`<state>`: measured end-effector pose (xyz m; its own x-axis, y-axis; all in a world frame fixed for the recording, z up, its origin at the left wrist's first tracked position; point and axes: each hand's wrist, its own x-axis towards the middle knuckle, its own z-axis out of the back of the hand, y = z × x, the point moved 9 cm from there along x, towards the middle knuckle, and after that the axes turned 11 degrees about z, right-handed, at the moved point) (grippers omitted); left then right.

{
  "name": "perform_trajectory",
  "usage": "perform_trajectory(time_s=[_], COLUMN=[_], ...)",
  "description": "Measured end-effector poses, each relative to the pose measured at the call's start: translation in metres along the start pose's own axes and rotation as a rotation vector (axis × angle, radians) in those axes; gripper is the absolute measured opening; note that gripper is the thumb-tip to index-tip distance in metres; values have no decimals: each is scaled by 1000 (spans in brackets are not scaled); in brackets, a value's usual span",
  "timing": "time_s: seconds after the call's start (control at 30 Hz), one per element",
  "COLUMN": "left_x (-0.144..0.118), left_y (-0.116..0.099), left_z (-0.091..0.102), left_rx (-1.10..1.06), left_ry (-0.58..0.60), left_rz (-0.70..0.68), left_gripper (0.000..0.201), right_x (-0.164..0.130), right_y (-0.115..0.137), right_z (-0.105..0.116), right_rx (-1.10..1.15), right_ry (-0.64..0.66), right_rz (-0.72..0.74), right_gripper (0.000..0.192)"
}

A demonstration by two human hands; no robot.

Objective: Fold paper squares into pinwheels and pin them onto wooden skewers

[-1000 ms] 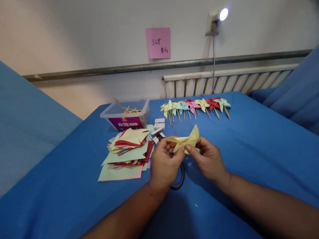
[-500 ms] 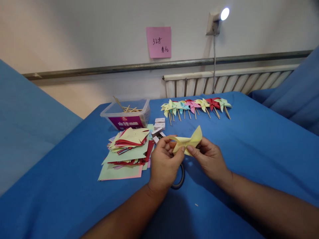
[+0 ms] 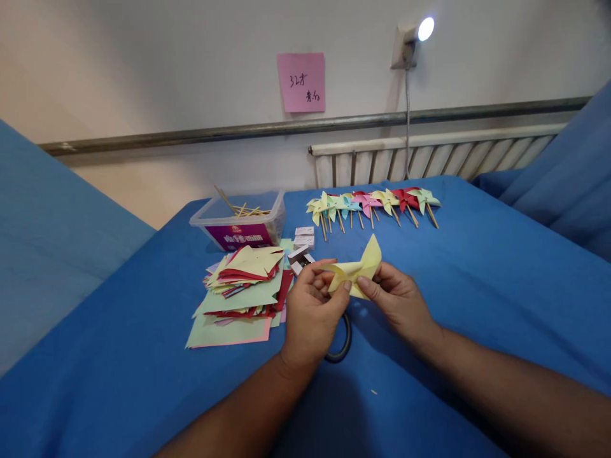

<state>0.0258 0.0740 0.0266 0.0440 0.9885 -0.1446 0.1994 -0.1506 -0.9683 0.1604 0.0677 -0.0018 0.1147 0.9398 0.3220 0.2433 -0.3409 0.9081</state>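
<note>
A yellow paper pinwheel (image 3: pixel 354 270) with folded blades is held up above the table between both hands. My left hand (image 3: pixel 312 312) is closed on its left side, the thumb pressing near the middle. From the right, my right hand (image 3: pixel 403 302) pinches it, thumb in front and fingers behind. No stick shows on this pinwheel. Below my left hand a dark ring-shaped handle (image 3: pixel 340 343) lies on the cloth, its other end hidden. Just beyond that hand sits a small open box (image 3: pixel 299 256) with dark bits inside.
Cut coloured paper sheets (image 3: pixel 238 299) are piled at left. Behind them stands a clear plastic tub (image 3: pixel 233 219) holding thin sticks. Small white boxes (image 3: pixel 304 240) are stacked beside it. Finished pinwheels (image 3: pixel 367 202) on sticks line the back of the blue-covered table (image 3: pixel 119 356), near a radiator (image 3: pixel 439 149).
Both hands keep their hold on the pinwheel. Its upright right blade leans slightly differently. The whole view has shifted a little.
</note>
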Motion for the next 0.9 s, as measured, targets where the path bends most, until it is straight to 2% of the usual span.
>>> perform_trajectory(time_s=[0.47, 0.63, 0.9], left_x=[0, 0, 7], left_y=[5, 3, 13], left_z=[-2, -7, -6], left_rx=[-9, -11, -38], left_ry=[38, 99, 126], left_rz=[0, -16, 74], left_gripper=[37, 32, 35], right_x=[0, -1, -3], right_y=[3, 6, -2], right_z=[0, 2, -2], right_rx=[-71, -123, 20], right_ry=[28, 0, 49], right_rz=[47, 82, -7], right_gripper=[26, 24, 22])
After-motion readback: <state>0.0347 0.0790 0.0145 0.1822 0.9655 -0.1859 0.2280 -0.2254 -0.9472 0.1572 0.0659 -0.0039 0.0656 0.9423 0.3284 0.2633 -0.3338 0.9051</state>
